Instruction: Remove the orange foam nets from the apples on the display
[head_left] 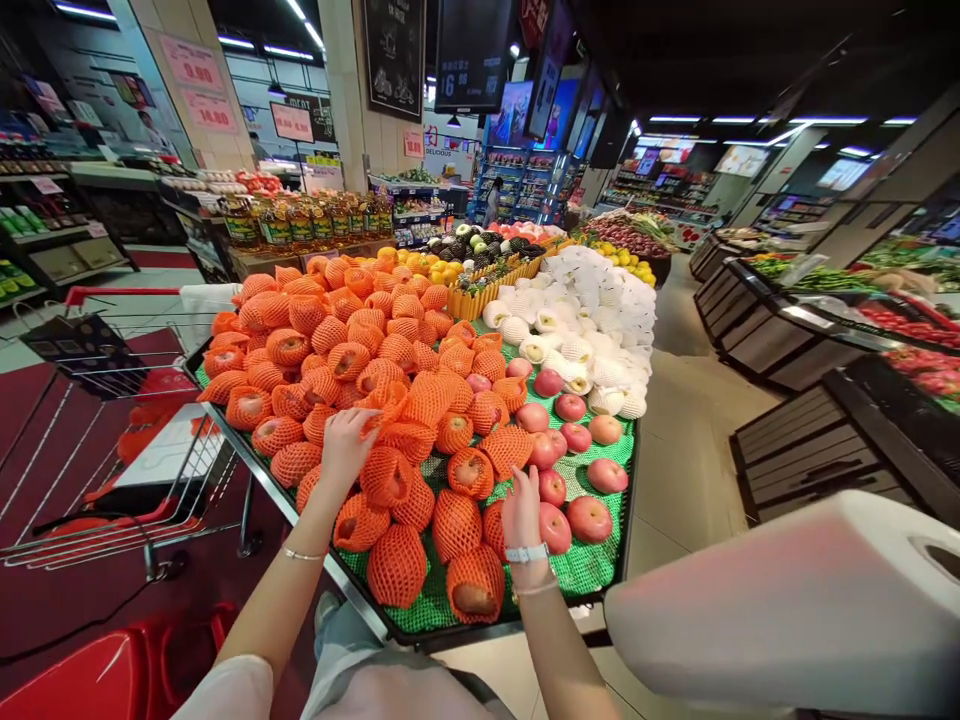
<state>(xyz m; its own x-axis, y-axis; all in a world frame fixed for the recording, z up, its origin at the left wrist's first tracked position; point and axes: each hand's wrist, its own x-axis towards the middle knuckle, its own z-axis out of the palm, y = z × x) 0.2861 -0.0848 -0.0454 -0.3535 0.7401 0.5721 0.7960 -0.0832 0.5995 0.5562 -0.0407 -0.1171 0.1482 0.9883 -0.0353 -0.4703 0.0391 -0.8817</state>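
My left hand [347, 446] reaches over the pile of fruit. Its fingers are closed on an orange foam net [386, 408], which looks loose and crumpled. Lower and to the right, my right hand [520, 508] has its fingers apart, just below a netted fruit [507, 451] and beside a bare red apple [553, 528]; nothing shows in its grasp. Around both hands lie many apples in orange foam nets [396, 566]. Several bare apples [590, 518] rest on the green mat [600, 565] to the right.
White-netted fruit [585, 300] fills the stand's far right. A red-handled shopping cart [135, 430] stands at left, with a red plastic object [90, 670] below. A large white roll [780, 610] juts in at lower right. Across the aisle are vegetable stands [780, 330].
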